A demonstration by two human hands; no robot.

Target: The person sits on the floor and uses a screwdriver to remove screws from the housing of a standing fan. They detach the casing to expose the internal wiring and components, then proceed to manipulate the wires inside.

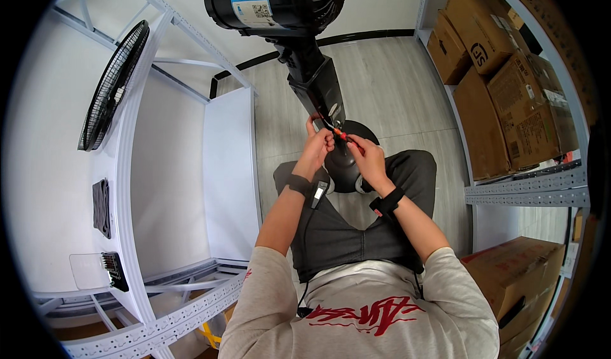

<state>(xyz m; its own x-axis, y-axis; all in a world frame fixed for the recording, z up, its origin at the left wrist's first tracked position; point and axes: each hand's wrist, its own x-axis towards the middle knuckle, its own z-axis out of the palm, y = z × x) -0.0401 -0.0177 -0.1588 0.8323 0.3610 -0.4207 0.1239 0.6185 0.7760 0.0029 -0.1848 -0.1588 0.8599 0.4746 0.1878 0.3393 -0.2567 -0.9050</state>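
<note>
A black pedestal fan without its blades or front guard stands before me; its motor head (299, 9) is at the top, its column (316, 88) slants down, and its round base (347, 171) sits on the floor between my feet. My right hand (369, 158) is closed on the red handle of a screwdriver (342, 134). The tool points up and left at the lower column. Beside its tip, my left hand (318, 146) has curled fingers against the column; what they hold, if anything, is too small to make out.
At left, a white shelf (143, 219) bears a black fan grille (116, 88), a folded dark cloth (102, 209) and an open bit case (114, 271). Cardboard boxes (522, 111) fill the right rack, with another box (515, 273) lower down. A small device (319, 193) lies by my left knee.
</note>
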